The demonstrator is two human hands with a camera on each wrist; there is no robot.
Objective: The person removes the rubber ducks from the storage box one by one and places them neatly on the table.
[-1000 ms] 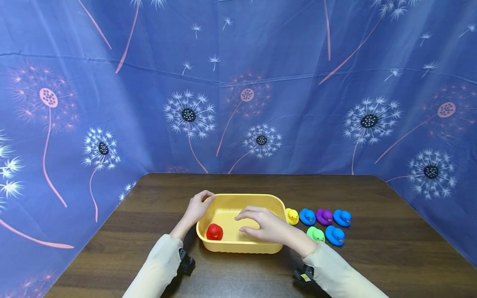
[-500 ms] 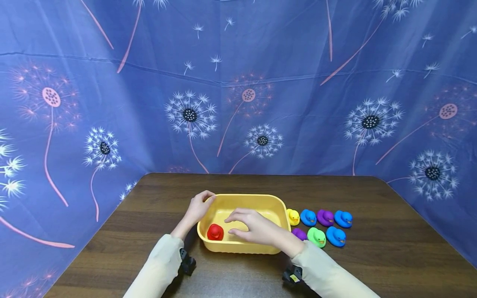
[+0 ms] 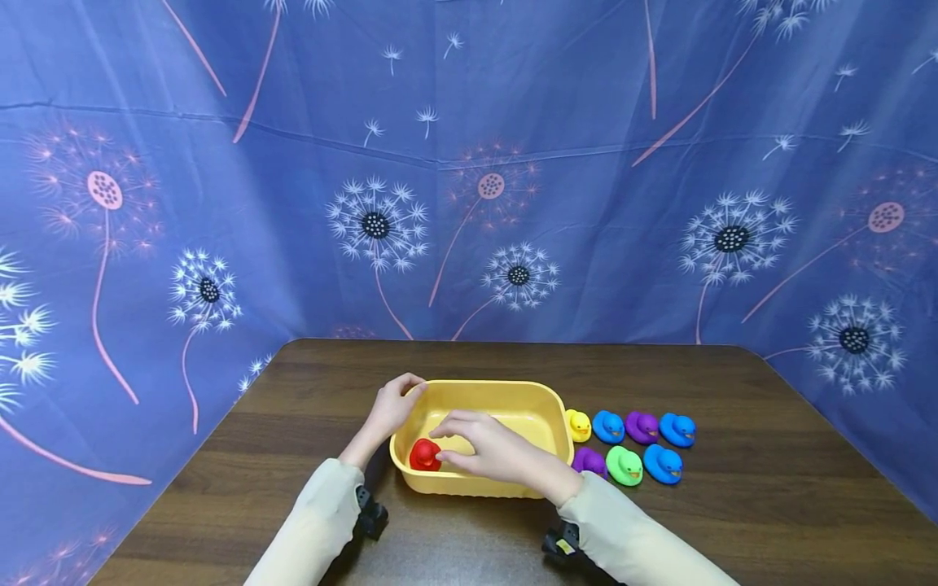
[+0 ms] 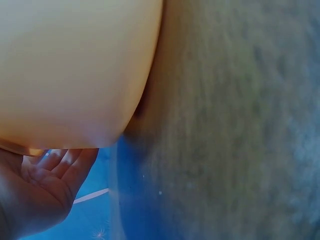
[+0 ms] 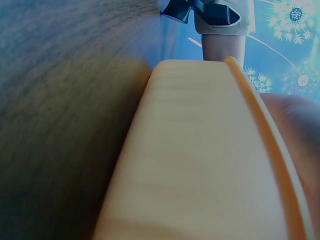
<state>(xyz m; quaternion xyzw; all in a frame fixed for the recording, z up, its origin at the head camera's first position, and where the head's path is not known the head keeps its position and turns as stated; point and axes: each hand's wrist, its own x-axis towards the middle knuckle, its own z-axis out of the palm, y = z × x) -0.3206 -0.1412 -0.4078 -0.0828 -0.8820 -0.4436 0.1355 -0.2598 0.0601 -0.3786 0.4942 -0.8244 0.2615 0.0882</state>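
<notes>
A yellow plastic basin (image 3: 479, 485) sits mid-table with one red rubber duck (image 3: 422, 456) at its front left corner. My left hand (image 3: 390, 408) holds the basin's rim at the back left; in the left wrist view its fingers (image 4: 75, 170) reach past the basin wall (image 4: 75, 75). Over the basin's inside, my right hand (image 3: 487, 446) is spread, thumb and forefinger parted right beside the red duck. The basin's side (image 5: 185, 150) hides most of the right hand (image 5: 300, 125) from its wrist camera.
Right of the basin several rubber ducks stand in two rows: a yellow duck (image 3: 578, 426), a blue duck (image 3: 607, 427), a purple duck (image 3: 642, 427) and others behind; nearer, a green duck (image 3: 624, 466). A patterned blue cloth (image 3: 454, 203) hangs behind the wooden table (image 3: 740, 456).
My right hand has moved left across the basin to the red duck, uncovering a purple duck outside on the right. The left hand stays at the rim.
</notes>
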